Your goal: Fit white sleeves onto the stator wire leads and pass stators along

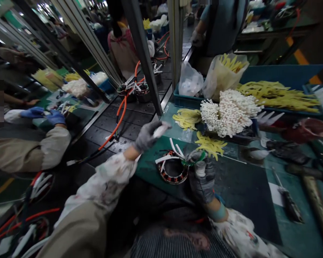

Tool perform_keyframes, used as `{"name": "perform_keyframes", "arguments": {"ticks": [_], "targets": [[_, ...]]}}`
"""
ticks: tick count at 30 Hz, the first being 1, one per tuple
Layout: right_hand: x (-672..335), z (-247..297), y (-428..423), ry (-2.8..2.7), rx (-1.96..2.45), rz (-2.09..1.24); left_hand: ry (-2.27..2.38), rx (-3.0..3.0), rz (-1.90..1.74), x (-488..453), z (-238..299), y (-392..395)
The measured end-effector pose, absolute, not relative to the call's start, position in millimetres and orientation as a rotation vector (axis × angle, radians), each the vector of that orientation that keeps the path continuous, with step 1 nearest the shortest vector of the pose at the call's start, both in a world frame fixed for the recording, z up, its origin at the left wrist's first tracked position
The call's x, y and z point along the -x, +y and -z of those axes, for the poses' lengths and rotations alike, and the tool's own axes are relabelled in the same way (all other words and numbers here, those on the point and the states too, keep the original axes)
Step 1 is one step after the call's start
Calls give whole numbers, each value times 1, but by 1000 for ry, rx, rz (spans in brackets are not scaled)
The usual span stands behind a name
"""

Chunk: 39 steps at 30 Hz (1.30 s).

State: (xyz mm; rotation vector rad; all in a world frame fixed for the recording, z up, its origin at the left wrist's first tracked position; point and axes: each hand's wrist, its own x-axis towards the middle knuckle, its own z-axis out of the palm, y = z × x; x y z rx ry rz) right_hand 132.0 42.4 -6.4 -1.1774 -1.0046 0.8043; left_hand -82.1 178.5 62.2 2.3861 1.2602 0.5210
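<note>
A motor stator (173,179), a ring with dark and orange windings, lies on the green work surface. White sleeved leads (176,147) stick up from its far side. My right hand (203,179), in a grey glove with white wrapping on the thumb, is closed at the stator's right edge on a green wire (201,156). My left hand (148,137), also gloved in grey, is raised beyond the stator on the left, apart from it. Its white-tipped fingers are blurred, and whether they pinch anything cannot be made out.
Yellow sleeves (211,144) and a bundle of white tubes (230,113) lie beyond the stator. A hammer (316,204) and a screwdriver-like tool (289,200) rest at right. Left runs a dark conveyor (97,130) with orange cables (120,118). A co-worker's blue-gloved hands (55,117) work across it.
</note>
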Motion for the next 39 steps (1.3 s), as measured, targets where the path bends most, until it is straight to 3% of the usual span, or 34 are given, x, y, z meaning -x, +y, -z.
{"name": "perform_keyframes", "arguments": {"ticks": [6, 14, 24, 39], "targets": [[-133, 27, 35, -1135, 1112, -888, 1562, -2474, -97, 21, -38, 297], [-130, 41, 31, -1164, 1042, -933, 1570, -2559, 273, 14, -21, 319], [-131, 54, 36, -1227, 1010, -876, 1450, -2535, 329, 8, -18, 339], [-136, 36, 38, -1325, 995, -892, 1426, -2168, -181, 11, -4, 354]]}}
